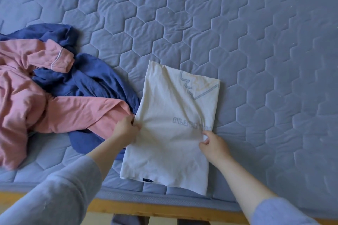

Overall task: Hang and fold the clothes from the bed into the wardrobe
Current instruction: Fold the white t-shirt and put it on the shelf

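Top-down view. Quilted mattress [256, 42], blue-grey, hexagon stitch pattern, fills most of frame; surface lightly creased, few pale lint specks toward upper right. Near edge: darker woven side band [182, 197] running along mattress. Below it, wooden bed frame [146, 210], light honey-toned rail. Under rail, strip of pale floor [98, 220]; dark shapes beside it, unidentifiable. Light soft, diffuse, cool; shadows faint.
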The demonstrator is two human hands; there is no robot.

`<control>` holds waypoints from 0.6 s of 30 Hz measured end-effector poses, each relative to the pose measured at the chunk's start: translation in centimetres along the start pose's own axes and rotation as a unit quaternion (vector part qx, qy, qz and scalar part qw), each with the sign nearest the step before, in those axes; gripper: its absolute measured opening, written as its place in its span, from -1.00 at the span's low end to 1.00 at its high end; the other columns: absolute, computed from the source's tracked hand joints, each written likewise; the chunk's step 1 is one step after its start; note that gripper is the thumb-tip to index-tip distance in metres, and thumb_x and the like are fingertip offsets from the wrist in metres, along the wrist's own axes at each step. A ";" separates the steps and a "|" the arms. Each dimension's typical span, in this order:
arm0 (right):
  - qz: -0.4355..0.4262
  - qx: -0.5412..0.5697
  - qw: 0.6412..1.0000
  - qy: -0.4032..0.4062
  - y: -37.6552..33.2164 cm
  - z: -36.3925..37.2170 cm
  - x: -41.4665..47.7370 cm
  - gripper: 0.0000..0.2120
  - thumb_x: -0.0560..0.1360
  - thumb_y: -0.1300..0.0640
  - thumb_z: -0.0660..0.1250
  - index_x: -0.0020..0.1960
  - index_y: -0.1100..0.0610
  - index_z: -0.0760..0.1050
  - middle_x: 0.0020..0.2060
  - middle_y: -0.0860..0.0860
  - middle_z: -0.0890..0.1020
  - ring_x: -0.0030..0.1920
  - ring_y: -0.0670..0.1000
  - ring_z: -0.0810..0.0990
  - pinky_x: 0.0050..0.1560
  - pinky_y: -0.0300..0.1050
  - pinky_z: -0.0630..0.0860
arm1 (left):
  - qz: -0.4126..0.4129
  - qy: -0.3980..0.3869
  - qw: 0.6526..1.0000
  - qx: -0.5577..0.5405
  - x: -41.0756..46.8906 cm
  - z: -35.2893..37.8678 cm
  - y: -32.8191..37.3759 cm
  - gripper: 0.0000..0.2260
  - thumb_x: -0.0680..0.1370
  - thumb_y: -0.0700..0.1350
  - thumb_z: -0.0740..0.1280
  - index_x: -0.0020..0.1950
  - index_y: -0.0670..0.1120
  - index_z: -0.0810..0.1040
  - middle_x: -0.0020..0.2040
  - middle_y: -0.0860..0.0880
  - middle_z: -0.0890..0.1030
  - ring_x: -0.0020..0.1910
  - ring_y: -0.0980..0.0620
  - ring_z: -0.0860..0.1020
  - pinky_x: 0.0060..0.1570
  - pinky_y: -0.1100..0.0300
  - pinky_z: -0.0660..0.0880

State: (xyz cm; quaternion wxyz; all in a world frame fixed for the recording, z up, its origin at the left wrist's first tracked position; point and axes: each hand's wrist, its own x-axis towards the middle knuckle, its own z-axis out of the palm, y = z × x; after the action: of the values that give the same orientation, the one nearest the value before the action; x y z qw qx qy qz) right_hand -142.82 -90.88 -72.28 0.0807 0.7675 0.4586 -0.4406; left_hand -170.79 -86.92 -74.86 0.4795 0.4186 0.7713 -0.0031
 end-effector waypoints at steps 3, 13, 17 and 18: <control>0.012 0.020 0.999 0.027 0.2 0.5 -0.6 -0.56 0.51 0.14 0.30 0.39 0.07 0.43 0.21 0.18 0.48 0.22 0.18 0.50 0.20 -0.08 0.42 | -0.019 -0.006 1.000 0.016 -0.1 0.1 0.3 -0.92 0.59 -0.13 0.23 -0.03 -0.14 0.45 -0.21 -0.07 0.50 -0.20 -0.12 0.51 -0.19 0.10 0.49; 0.012 0.133 0.988 0.083 -0.9 -3.3 3.1 -0.53 0.47 0.05 0.41 0.31 0.14 0.37 0.11 0.09 0.61 0.13 0.14 0.56 -0.03 -0.14 0.41 | 0.051 -0.007 0.990 -0.131 2.1 -2.2 6.5 -0.77 0.57 -0.01 0.29 0.07 -0.16 0.59 -0.07 -0.15 0.67 -0.07 -0.16 0.64 -0.01 -0.02 0.57; 0.028 0.229 0.966 0.120 -2.4 -3.9 5.7 -0.67 0.48 0.00 0.41 0.13 0.14 0.44 0.03 0.08 0.61 0.00 0.11 0.58 -0.11 -0.15 0.37 | 0.013 0.008 0.991 -0.132 5.0 -1.8 8.7 -0.58 0.58 0.11 0.23 0.23 -0.22 0.47 -0.02 -0.12 0.55 -0.10 -0.12 0.53 -0.09 0.09 0.45; 0.025 0.247 0.958 0.141 -3.0 -4.0 6.4 -0.73 0.48 0.00 0.41 0.05 0.14 0.45 -0.01 0.08 0.62 -0.03 0.11 0.58 -0.13 -0.15 0.36 | 0.010 0.012 0.990 -0.140 5.7 -1.6 9.0 -0.57 0.58 0.12 0.22 0.25 -0.20 0.46 0.05 -0.13 0.57 -0.04 -0.13 0.56 -0.04 0.07 0.48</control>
State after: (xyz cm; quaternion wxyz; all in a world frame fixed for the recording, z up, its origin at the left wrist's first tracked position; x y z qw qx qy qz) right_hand -141.52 -82.99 -73.87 -0.1659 0.8289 0.3230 -0.4255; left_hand -167.24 -76.72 -74.64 0.5242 0.3553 0.7654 0.1143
